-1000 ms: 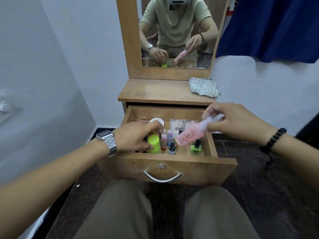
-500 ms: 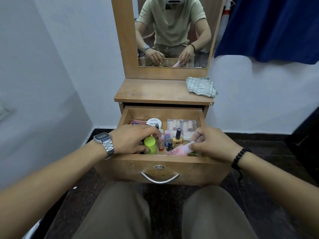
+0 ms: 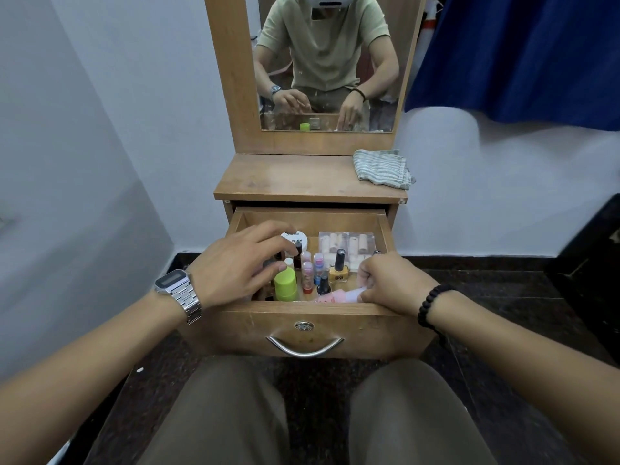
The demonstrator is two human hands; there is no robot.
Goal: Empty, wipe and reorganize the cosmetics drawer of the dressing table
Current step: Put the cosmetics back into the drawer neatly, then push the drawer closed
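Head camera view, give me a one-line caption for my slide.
Seated person's right hand lays a pink tube into the open cosmetics drawer while the left hand hovers over upright bottles.

Drawer [image 3: 310, 214] crowded in front, open at the back

Behind the right hand [image 3: 391, 283], whose grip is on the pink tube [image 3: 335, 296] against the front wall, a clear box [image 3: 347, 243] and yellow bottle [image 3: 338, 271] block the way; bare floor shows only along the back wall. Left of that grip, small bottles [image 3: 307, 273] and the green cap [image 3: 285, 281] stand packed under the left hand [image 3: 241, 263]. The counter [image 3: 285, 179] above lies bare left of the cloth [image 3: 382, 167].
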